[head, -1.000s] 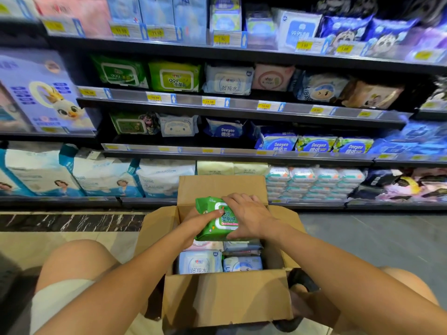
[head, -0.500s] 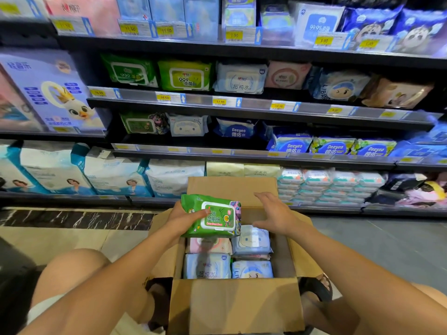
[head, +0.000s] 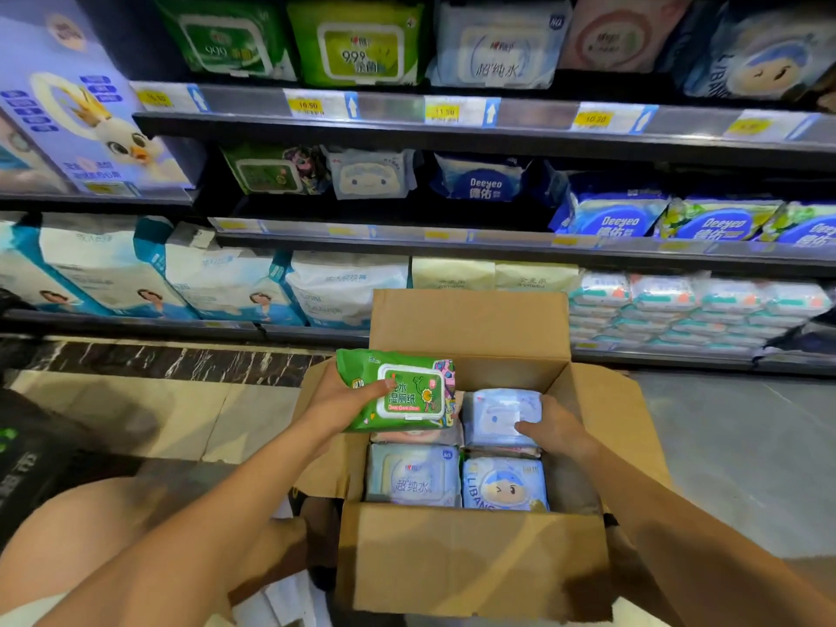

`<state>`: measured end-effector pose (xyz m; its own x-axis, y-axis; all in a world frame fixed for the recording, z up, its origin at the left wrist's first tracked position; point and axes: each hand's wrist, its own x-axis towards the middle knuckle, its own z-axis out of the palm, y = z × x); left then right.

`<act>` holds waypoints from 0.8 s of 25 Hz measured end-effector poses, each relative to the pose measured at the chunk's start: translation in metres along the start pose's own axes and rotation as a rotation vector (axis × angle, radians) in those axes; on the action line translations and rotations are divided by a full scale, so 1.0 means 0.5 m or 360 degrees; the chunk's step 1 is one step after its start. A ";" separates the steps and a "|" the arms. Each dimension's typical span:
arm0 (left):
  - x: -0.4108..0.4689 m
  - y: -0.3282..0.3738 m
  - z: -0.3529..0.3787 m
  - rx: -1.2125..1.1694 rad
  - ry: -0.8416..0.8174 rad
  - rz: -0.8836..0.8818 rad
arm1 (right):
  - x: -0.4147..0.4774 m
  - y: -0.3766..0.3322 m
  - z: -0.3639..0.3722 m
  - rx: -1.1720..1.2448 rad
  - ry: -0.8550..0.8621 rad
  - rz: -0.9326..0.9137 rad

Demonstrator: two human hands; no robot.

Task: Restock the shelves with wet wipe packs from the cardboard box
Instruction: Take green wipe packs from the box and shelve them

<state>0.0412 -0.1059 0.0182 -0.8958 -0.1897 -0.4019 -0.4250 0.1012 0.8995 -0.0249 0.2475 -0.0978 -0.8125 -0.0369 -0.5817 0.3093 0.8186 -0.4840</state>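
The left hand [head: 346, 402] grips a green plastic wet wipe pack [head: 402, 391] above the brown cardboard box's [head: 470, 563] left edge. Just right of it, the right hand [head: 556, 429] clasps a pale blue pack [head: 497, 414] inside the box, with free space beyond.

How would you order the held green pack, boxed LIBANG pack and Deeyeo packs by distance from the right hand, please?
1. LIBANG pack, boxed, beside the right hand.
2. Green pack, in the left hand.
3. Deeyeo packs, on the shelf.
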 end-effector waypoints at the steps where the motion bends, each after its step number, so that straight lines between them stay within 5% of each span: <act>1: 0.007 -0.008 -0.001 0.0033 0.0003 -0.0008 | 0.027 0.019 0.019 0.0048 -0.0023 0.0048; 9: 0.050 -0.046 0.006 0.0108 0.0097 -0.0072 | 0.144 0.024 0.085 0.0326 0.0052 0.0593; 20: 0.066 -0.054 0.019 0.0176 0.0099 -0.0059 | 0.160 0.023 0.088 0.1002 0.0043 0.0669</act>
<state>0.0219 -0.1058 -0.0209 -0.8709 -0.2553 -0.4199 -0.4724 0.1995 0.8585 -0.0644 0.2286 -0.1787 -0.5730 0.2266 -0.7876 0.8130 0.2781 -0.5115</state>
